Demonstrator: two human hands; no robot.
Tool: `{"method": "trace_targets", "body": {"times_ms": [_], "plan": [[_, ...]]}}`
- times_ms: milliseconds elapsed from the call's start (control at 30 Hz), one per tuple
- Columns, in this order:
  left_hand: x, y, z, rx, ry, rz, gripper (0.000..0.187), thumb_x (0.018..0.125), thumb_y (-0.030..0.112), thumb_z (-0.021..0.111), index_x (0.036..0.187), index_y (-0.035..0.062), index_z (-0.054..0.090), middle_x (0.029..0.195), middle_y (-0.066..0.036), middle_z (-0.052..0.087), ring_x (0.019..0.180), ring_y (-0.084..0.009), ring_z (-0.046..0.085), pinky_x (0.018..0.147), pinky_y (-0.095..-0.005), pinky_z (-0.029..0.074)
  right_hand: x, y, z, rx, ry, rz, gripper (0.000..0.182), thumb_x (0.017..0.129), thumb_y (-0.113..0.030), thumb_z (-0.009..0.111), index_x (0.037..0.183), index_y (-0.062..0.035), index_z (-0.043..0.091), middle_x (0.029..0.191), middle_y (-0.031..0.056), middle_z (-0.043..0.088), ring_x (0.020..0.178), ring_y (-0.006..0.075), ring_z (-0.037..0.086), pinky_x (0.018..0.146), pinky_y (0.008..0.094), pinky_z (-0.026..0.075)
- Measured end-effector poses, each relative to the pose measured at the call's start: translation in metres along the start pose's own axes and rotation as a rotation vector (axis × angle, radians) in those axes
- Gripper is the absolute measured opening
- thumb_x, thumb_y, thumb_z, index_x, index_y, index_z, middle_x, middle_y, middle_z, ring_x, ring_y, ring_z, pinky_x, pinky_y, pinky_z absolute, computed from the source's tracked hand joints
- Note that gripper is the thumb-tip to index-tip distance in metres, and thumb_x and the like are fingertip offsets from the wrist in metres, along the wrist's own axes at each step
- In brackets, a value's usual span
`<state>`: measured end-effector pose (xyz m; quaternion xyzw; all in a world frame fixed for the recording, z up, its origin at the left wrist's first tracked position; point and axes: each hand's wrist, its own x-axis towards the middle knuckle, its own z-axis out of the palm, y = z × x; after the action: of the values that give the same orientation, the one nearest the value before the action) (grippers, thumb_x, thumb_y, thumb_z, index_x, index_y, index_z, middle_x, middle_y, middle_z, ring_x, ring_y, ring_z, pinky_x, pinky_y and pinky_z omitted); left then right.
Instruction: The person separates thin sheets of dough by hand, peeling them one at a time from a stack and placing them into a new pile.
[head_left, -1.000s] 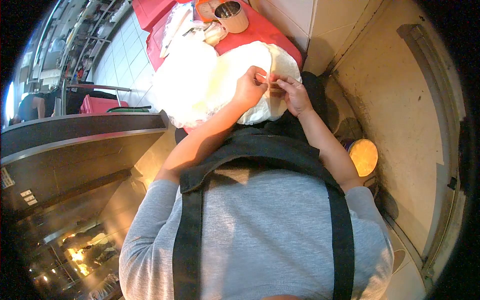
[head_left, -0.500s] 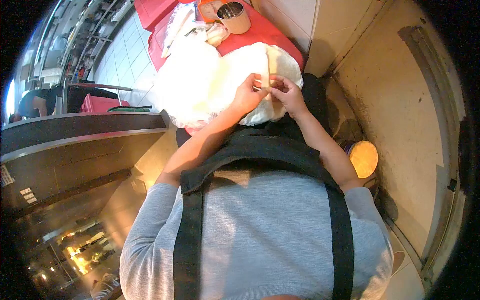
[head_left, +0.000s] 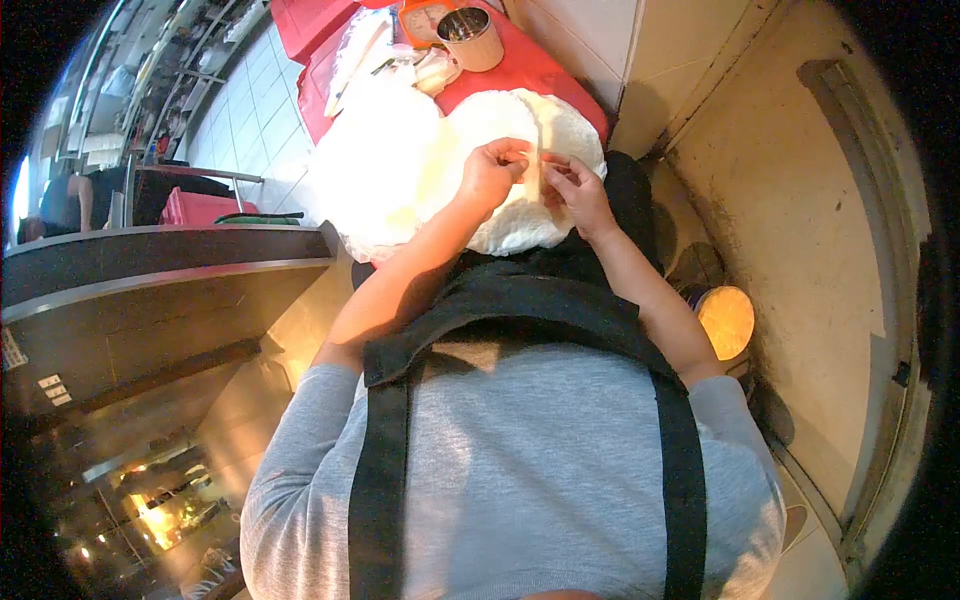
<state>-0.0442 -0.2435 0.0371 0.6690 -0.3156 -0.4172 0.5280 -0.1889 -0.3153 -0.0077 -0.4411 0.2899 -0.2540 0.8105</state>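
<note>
A stack of thin, round white sheets (head_left: 495, 120), like soft dough wrappers, lies in front of me over my lap. An edge runs across it between my hands, with a cream-toned layer showing on the right. My left hand (head_left: 492, 178) pinches a thin white sheet near this edge, its thumb and index finger together. Just to the right, my right hand (head_left: 580, 192) has thumb and forefinger closed at the same edge, the other fingers curled. A second, larger white pile (head_left: 375, 165) on clear plastic sits to the left, overlapping the stack.
A red surface (head_left: 540, 65) carries a metal-lined cup (head_left: 472, 40), an orange scale (head_left: 424, 20) and plastic bags (head_left: 365, 50). A beige wall panel (head_left: 790, 200) stands close on my right. A dark counter edge (head_left: 170, 245) runs along the left, with another person (head_left: 85, 200) beyond it.
My left hand has moved slightly left and up, and the gap between my hands has widened. The upright fold of sheet between them has lowered, showing more of the rounded white sheet.
</note>
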Motion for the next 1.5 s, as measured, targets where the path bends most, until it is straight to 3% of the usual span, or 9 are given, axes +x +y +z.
{"method": "trace_targets", "body": {"times_ms": [300,467,667,867,967,1100,1400,1500], "plan": [[-0.009,-0.003,0.0,0.066,-0.036,0.013,0.031,0.08,-0.005,0.056,0.11,-0.003,0.058,0.074,-0.002,0.057,0.065,-0.0096,0.052,0.062,-0.023,0.045,0.002,0.009,-0.001,-0.174,-0.035,-0.075,0.034,0.083,-0.012,0.066,0.114,-0.0046,0.054,0.088,0.0013,0.057,0.073,0.0085,0.055,0.061,0.0224,0.048],[-0.011,-0.007,-0.002,0.044,-0.049,0.013,0.035,0.08,-0.004,0.056,0.115,-0.0005,0.057,0.073,-0.001,0.057,0.064,-0.0092,0.052,0.062,-0.0226,0.045,0.004,0.012,-0.003,-0.162,-0.041,-0.087,0.032,0.082,-0.018,0.068,0.11,-0.0074,0.058,0.087,0.0017,0.058,0.073,0.0088,0.055,0.06,0.0228,0.049],[-0.021,-0.005,0.0,0.299,-0.05,0.166,0.039,0.08,-0.003,0.057,0.117,0.0063,0.058,0.071,0.0,0.058,0.063,-0.0072,0.052,0.061,-0.0213,0.044,0.0,-0.019,0.007,-0.013,0.081,-0.045,0.026,0.084,-0.024,0.064,0.102,-0.0062,0.059,0.086,0.0014,0.058,0.075,0.0094,0.056,0.061,0.0229,0.049],[-0.027,0.004,0.004,0.339,-0.06,0.177,0.032,0.079,-0.001,0.061,0.111,0.0053,0.06,0.07,0.0,0.059,0.065,-0.0057,0.053,0.062,-0.0215,0.045,0.015,-0.028,0.01,-0.162,0.067,-0.036,0.021,0.082,-0.022,0.065,0.094,-0.0054,0.061,0.081,0.0008,0.059,0.071,0.0093,0.057,0.06,0.0234,0.05],[-0.027,0.012,0.005,0.338,0.032,0.2,0.022,0.08,0.004,0.063,0.102,0.0033,0.06,0.072,-0.001,0.06,0.068,-0.0072,0.054,0.064,-0.0223,0.045,0.017,-0.028,0.013,-0.152,0.02,-0.024,0.018,0.082,-0.02,0.064,0.092,-0.0046,0.062,0.08,0.001,0.06,0.069,0.0094,0.058,0.06,0.0236,0.05],[-0.016,0.008,0.001,0.102,0.134,0.128,0.017,0.082,0.011,0.066,0.092,0.0017,0.055,0.077,-0.004,0.06,0.07,-0.0105,0.056,0.066,-0.0235,0.047,0.016,-0.029,0.018,-0.191,-0.031,-0.005,0.015,0.084,-0.017,0.062,0.091,-0.0037,0.063,0.08,0.0015,0.062,0.07,0.0092,0.059,0.06,0.0238,0.05],[-0.015,0.004,-0.011,0.074,0.081,0.08,0.022,0.079,0.003,0.067,0.096,0.0007,0.053,0.077,-0.004,0.06,0.071,-0.0106,0.056,0.066,-0.023,0.047,0.012,-0.033,0.034,-0.241,0.031,0.024,0.016,0.085,-0.019,0.061,0.087,-0.0032,0.062,0.079,0.0019,0.063,0.071,0.0092,0.06,0.059,0.0234,0.05],[-0.016,-0.001,-0.012,0.104,0.091,0.089,0.022,0.079,0.002,0.067,0.096,0.0008,0.053,0.078,-0.005,0.061,0.072,-0.0109,0.057,0.067,-0.0234,0.048,0.012,-0.033,0.036,-0.411,0.0,-0.051,0.017,0.086,-0.021,0.06,0.086,-0.0031,0.061,0.079,0.002,0.063,0.07,0.0095,0.06,0.058,0.0234,0.05]]}}
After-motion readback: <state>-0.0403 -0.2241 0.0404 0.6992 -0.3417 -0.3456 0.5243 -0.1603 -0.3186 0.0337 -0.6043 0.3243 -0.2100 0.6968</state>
